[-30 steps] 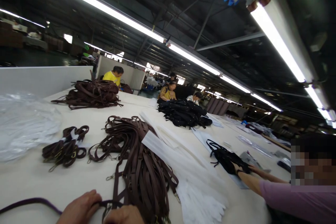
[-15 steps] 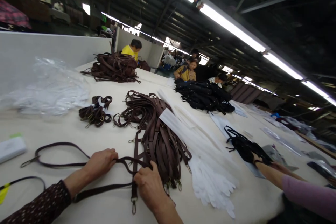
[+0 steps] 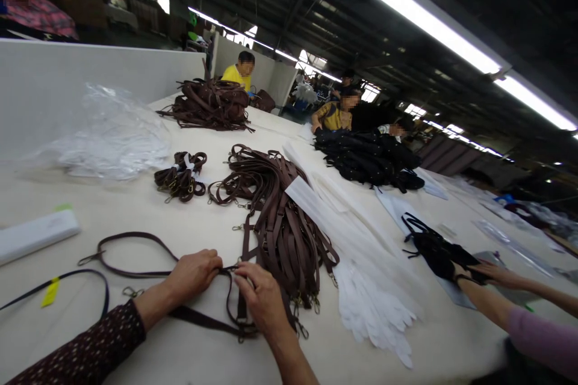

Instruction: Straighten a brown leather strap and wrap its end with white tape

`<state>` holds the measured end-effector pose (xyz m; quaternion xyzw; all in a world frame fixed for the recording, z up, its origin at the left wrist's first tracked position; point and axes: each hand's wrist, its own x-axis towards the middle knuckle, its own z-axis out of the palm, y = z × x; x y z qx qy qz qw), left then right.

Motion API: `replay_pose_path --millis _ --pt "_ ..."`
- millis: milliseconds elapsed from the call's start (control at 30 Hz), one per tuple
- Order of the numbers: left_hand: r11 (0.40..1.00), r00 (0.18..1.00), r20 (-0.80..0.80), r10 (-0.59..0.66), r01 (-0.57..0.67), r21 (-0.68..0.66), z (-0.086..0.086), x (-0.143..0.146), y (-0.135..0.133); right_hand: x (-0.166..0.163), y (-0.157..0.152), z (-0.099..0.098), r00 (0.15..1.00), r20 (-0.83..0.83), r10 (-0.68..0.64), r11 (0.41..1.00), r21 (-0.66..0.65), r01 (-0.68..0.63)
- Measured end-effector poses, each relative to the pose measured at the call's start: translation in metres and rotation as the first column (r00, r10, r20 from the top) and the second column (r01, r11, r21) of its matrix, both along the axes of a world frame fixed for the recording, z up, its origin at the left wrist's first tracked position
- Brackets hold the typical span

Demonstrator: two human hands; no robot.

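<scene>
A brown strap [image 3: 130, 272] with metal clips lies looped on the table, and my left hand [image 3: 195, 275] is closed around part of it. My right hand [image 3: 262, 295] pinches the same strap near a small metal fitting, just right of my left hand. Below my hands a wider stretch of brown strap [image 3: 205, 320] crosses the table. Beyond my right hand spreads a pile of brown straps [image 3: 280, 222] with clips at their ends. A bundle of coiled straps [image 3: 181, 177], tied with white bands, sits farther back on the left.
White strips [image 3: 361, 271] lie right of the strap pile. Clear plastic bags [image 3: 112, 138] and a white box [image 3: 38, 234] are on the left. A dark cord [image 3: 67, 274] bears a yellow tag. On the right, a co-worker's hands [image 3: 492, 274] handle a black item [image 3: 438, 255].
The view has shifted, so the table's contents appear farther right. My hands have drawn closer together along the strap, and its clip end beneath my right hand has moved.
</scene>
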<state>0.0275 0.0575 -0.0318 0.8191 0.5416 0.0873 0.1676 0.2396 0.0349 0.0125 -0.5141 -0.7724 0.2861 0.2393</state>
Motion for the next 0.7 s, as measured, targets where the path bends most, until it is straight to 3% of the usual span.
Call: replay_pose_path --millis 167,400,567,700 --pt "1.000 1.000 -0.013 -0.007 0.007 0.013 -0.004 -0.003 -0.004 0.018 0.014 0.004 0.999 0.039 -0.038 0.999 0.015 0.037" --pt "0.999 1.000 -0.007 -0.023 0.023 0.027 -0.003 0.002 -0.011 0.015 -0.001 0.007 0.979 0.196 -0.050 0.998 0.050 0.041" --pt "0.997 0.998 0.007 -0.055 0.055 0.049 -0.005 0.017 -0.011 -0.012 -0.004 -0.012 0.936 0.353 0.013 0.995 0.089 -0.047" --pt "0.997 0.999 0.014 -0.041 0.040 0.061 -0.005 0.019 -0.009 -0.015 0.000 -0.029 0.878 0.478 -0.030 0.990 0.137 -0.040"
